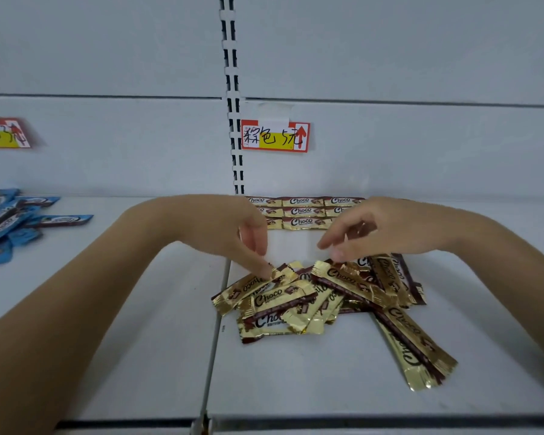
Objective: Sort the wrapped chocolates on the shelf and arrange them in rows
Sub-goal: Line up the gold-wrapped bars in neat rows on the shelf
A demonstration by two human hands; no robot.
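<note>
Head view. A loose pile of gold chocolates [296, 306] lies on the white shelf [296, 387], bars crossing each other at all angles.

The left hand [248, 240] is at the pile's far left corner. Its fingers [264, 268] pinch the crimped end of one gold bar [248, 287]. That bar's long axis runs from the pinched end down-left toward the near edge, and its print reads upside down.

The right hand [361, 233] is over the pile's far side, fingers loosely bent and gripping nothing visible. One fingertip [338, 255] sits just above the end of a second bar [349, 279]; I cannot tell if it touches. This bar lies on top of the pile, long axis slanting from far left to near right.

A long bar [412, 343] sticks out of the pile's near right side, pointing at the near right corner.

Behind the pile, against the back wall, are three neat rows of gold chocolates [302, 211]. They lie end to end, long axis left-right, print upright, partly hidden by both hands.

Far left of the pile is a heap of blue chocolates [10, 221], unsorted. Above the pile, on the back wall, is a red-and-yellow price tag [275, 136].
</note>
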